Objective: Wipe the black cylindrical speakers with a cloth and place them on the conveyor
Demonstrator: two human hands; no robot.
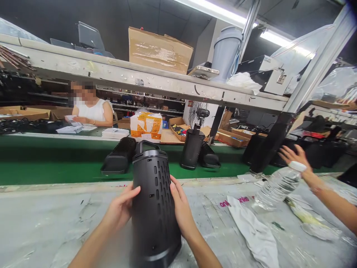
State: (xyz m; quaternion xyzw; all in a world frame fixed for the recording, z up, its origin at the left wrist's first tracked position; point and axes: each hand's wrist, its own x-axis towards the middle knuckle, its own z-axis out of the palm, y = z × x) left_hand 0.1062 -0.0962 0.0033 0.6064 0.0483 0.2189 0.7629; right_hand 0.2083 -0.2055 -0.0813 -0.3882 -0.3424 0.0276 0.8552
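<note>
A black cylindrical housing (pixel 152 208) with slotted holes down its side and a loop handle on top stands tilted over the worktable in front of me. My left hand (pixel 121 204) is closed round its left side, thumb on the front. On the opposite side my right hand (pixel 182 210) grips it over the slots, fingers pointing up. The base of the housing reaches the lower edge of the view, so what lies under it is hidden. A white cloth (pixel 253 230) lies to the right of my right hand.
Similar black housings (pixel 192 147) sit on the green conveyor belt (pixel 83 165) ahead. At right, a co-worker's hand (pixel 298 162) reaches past a clear water bottle (pixel 280 186). Overhead runs a shelf (pixel 111 70) with a cardboard box (pixel 160 50). Another person (pixel 93 109) sits across the belt.
</note>
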